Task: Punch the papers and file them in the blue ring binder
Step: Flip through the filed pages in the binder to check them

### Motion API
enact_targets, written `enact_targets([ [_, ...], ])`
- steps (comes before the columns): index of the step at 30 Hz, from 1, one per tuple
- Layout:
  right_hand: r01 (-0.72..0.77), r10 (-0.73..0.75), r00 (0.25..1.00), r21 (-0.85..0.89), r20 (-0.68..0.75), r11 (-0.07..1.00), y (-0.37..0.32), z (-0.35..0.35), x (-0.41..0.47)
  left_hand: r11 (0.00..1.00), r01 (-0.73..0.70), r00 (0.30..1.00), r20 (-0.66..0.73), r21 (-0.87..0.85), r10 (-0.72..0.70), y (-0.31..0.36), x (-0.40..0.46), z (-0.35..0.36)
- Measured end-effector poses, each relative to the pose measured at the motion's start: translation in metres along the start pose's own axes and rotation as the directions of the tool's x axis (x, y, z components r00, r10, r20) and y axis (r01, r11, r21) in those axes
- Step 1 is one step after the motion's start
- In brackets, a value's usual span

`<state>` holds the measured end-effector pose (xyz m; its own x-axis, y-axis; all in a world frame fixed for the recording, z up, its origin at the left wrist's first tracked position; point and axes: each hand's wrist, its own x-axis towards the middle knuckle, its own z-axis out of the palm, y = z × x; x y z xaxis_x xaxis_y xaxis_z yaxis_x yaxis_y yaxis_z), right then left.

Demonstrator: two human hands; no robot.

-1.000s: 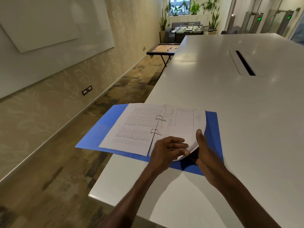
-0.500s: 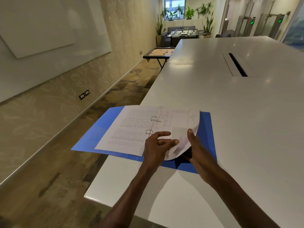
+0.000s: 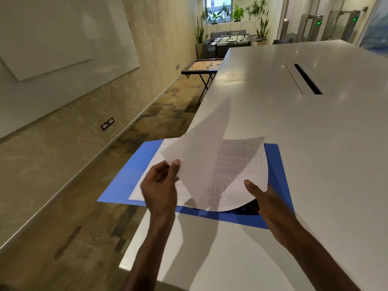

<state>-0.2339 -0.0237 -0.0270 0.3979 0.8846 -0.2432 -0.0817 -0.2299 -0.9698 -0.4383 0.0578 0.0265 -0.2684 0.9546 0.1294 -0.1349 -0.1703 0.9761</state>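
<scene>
The blue binder point(image 3: 277, 181) lies open and flat on the white table's point(image 3: 294, 127) near corner, its left cover sticking out past the edge. A paper point(image 3: 201, 156) lifts up over it — the left hand point(image 3: 161, 185) pinches its edge, thumb on top. The right hand point(image 3: 266, 198) holds the curved pages point(image 3: 241, 175) from below, thumb on top.

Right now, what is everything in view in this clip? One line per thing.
binder: one, blue, open flat at the table's near left edge, overhanging it
lifted sheets: a few, white, printed, raised and curling over the binder
filed sheet: white, flat on the binder's left half
table: one, white, long, with a dark slot
whiteboard: one, white, left wall
game board: one, black frame, past the table
foosball table: one, far end
plants: several, green, by the window
left hand: pinching the sheets' left edge
right hand: thumb on the sheets, fingers under
</scene>
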Motion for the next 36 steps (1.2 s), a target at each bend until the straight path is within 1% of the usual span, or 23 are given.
enact_targets([
  [4,0.031,-0.032,0.999,-0.043,-0.009,0.999,0.003,0.000,0.000,0.996,0.038,0.981,-0.187,-0.078,-0.052,-0.008,0.023,-0.036],
  [7,0.073,-0.074,0.997,-0.057,-0.016,0.996,0.003,0.003,-0.001,0.995,0.079,0.957,-0.275,-0.057,-0.091,-0.021,0.035,-0.060],
  [10,0.092,-0.094,0.995,-0.087,-0.016,0.992,0.001,0.006,-0.002,0.990,0.136,0.945,-0.304,0.033,-0.120,-0.036,0.046,-0.077],
  [13,0.097,-0.100,0.995,-0.097,-0.027,0.991,0.001,0.008,-0.003,0.969,0.164,0.940,-0.328,0.184,-0.097,-0.044,0.052,-0.082],
  [15,0.097,-0.101,0.994,-0.107,-0.033,0.989,0.001,0.008,-0.003,0.962,0.163,0.935,-0.347,0.221,-0.079,-0.043,0.048,-0.077],
  [16,0.098,-0.102,0.994,-0.111,-0.033,0.989,0.001,0.008,-0.003,0.952,0.154,0.933,-0.356,0.266,-0.051,-0.043,0.046,-0.073],
  [18,0.098,-0.103,0.994,-0.112,-0.038,0.989,0.001,0.009,-0.003,0.903,0.094,0.937,-0.343,0.420,0.062,-0.043,0.040,-0.064],
  [19,0.098,-0.103,0.994,-0.113,-0.040,0.989,0.001,0.009,-0.003,0.890,0.034,0.946,-0.301,0.454,0.117,-0.043,0.036,-0.059],
  [21,0.092,-0.097,0.995,-0.112,-0.039,0.989,0.001,0.010,-0.004,0.912,-0.075,0.978,-0.150,0.404,0.148,-0.042,0.025,-0.044],
  [23,0.086,-0.091,0.995,-0.108,-0.045,0.990,0.001,0.011,-0.004,0.931,-0.160,0.987,0.066,0.328,0.146,-0.041,0.010,-0.028],
  [24,0.079,-0.085,0.995,-0.106,-0.051,0.991,0.001,0.012,-0.004,0.936,-0.192,0.973,0.181,0.296,0.142,-0.040,0.002,-0.020],
  [25,0.070,-0.076,0.995,-0.103,-0.058,0.992,0.002,0.011,-0.003,0.942,-0.211,0.946,0.296,0.261,0.130,-0.040,-0.005,-0.012],
  [27,0.048,-0.052,0.997,-0.080,-0.055,0.996,0.002,0.011,-0.004,0.947,-0.228,0.861,0.501,0.226,0.088,-0.042,-0.018,0.003],
  [29,0.041,-0.043,0.998,-0.052,-0.037,0.998,0.001,0.010,-0.006,0.930,-0.258,0.753,0.657,0.262,0.024,-0.044,-0.030,0.016],
  [30,0.043,-0.044,0.998,-0.048,-0.033,0.998,0.000,0.011,-0.007,0.917,-0.283,0.702,0.712,0.280,0.000,-0.046,-0.034,0.021],
  [31,0.047,-0.049,0.998,-0.045,-0.032,0.998,-0.001,0.011,-0.009,0.908,-0.308,0.660,0.751,0.283,-0.011,-0.047,-0.036,0.026],
  [33,0.037,-0.040,0.998,-0.052,-0.046,0.998,-0.004,0.012,-0.011,0.898,-0.347,0.606,0.795,0.270,-0.005,-0.048,-0.039,0.034],
  [36,0.006,-0.011,0.998,-0.083,-0.057,0.997,-0.006,0.012,-0.010,0.881,-0.398,0.570,0.821,0.257,0.018,-0.048,-0.038,0.043],
])
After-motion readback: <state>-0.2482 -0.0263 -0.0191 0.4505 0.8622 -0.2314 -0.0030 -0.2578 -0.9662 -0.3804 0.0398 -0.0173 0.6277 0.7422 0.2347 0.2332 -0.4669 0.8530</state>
